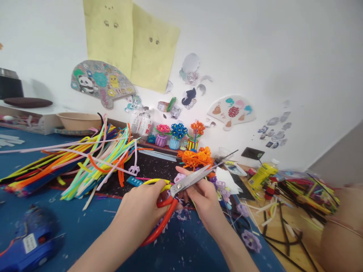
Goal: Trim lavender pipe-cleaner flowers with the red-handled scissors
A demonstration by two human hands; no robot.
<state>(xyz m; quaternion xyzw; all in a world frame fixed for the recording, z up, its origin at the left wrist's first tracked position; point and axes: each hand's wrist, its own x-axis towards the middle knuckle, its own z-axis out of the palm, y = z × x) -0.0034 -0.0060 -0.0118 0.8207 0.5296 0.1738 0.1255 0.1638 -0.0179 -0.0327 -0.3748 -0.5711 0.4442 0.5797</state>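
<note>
Scissors (185, 183) slant away from the left hand (141, 202), which grips their handles; their long axis runs up and rightward over the right hand (205, 196), nearer the blades, its fingers reaching leftward beneath; whether it pinches the purple piece (179, 176) there I cannot tell.

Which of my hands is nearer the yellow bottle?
Right: your right hand is left of the yellow bottle; your left hand, holding the scissors, is farther left.
</note>
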